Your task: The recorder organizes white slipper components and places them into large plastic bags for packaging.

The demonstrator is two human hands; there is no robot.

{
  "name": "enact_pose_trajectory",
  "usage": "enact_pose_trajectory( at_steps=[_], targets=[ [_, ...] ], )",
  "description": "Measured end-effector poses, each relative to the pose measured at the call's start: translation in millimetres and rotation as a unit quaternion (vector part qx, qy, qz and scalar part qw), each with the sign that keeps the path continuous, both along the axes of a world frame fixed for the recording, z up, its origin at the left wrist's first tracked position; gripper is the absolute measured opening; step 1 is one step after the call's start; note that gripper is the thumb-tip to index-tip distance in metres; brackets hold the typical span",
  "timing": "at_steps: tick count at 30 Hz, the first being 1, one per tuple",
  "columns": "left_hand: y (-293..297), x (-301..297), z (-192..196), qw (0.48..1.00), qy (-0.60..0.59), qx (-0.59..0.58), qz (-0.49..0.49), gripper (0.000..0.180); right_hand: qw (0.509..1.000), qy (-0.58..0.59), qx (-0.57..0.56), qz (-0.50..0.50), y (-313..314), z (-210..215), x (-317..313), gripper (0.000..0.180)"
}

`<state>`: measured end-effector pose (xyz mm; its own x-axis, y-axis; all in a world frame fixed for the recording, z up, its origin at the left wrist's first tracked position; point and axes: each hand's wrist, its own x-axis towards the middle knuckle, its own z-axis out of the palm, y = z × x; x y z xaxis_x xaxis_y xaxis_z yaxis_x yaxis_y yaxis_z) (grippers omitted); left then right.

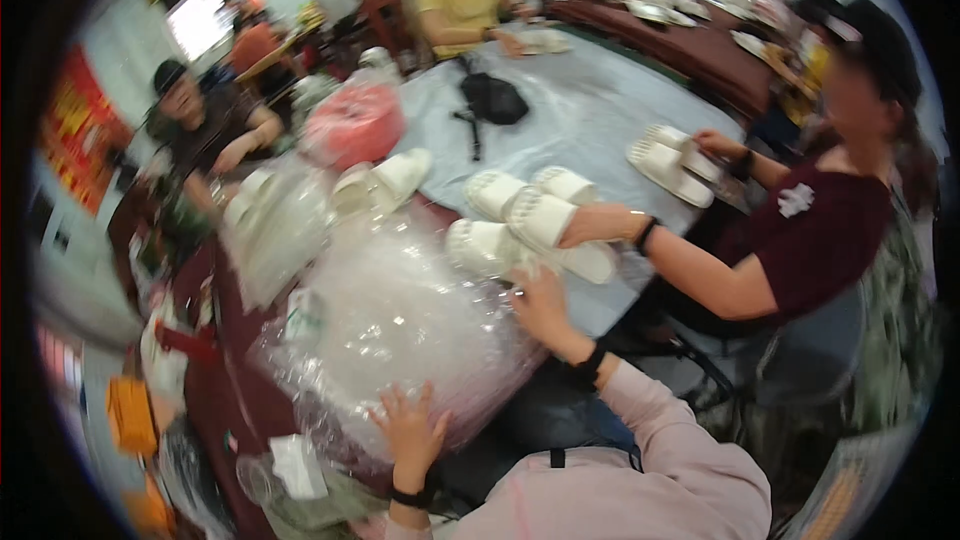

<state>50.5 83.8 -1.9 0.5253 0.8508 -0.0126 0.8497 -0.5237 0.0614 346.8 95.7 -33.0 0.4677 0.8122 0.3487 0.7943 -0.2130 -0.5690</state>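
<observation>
My left hand (412, 432) lies with fingers spread on a stack of clear plastic bags (385, 305) in front of me. Beyond the stack's right edge, my right hand (545, 302) closes at the near end of a white slipper (482, 245); the fingertips are blurred. Right beside it, a co-worker's hand (592, 224) reaches into another white slipper (540, 215). More white slippers (495, 192) lie just behind these. Both of my wrists carry dark bands.
The co-worker's other hand (715, 145) is at a slipper pair (672, 165) on the grey-covered table (590, 75). A black bag (493, 100) lies mid-table. At left are a pink bundle (355, 123), bagged slippers (270, 220) and a seated person (205, 125). Others work farther back.
</observation>
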Motion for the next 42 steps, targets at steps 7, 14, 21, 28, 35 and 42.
enact_pose_trajectory(
  at_steps=[7, 14, 21, 28, 35, 42],
  targets=[
    [5, 10, 2, 0.998, -0.049, 0.049, 0.010, 0.052, 0.995, 0.010, 0.067, -0.079, 40, -34, 67, 0.033],
    [4, 8, -32, 0.998, -0.038, 0.056, 0.018, 0.044, 0.905, 0.385, 0.178, 0.018, 58, -21, 83, 0.034],
    [8, 2, -44, 0.991, -0.095, 0.091, -0.006, 0.042, 0.997, -0.016, 0.081, -0.004, 50, 8, 55, 0.040],
    [4, -4, -28, 0.974, -0.210, 0.086, -0.004, 0.042, 0.934, -0.028, 0.108, 0.340, 65, 115, -112, 0.038],
    [-4, 13, -76, 0.982, -0.146, 0.107, 0.053, 0.032, 0.900, -0.263, -0.009, 0.346, 173, 55, -255, 0.056],
    [-5, 8, -69, 0.998, -0.037, 0.052, 0.010, 0.025, 0.848, -0.358, -0.058, 0.386, 213, -15, -282, 0.068]
  ],
)
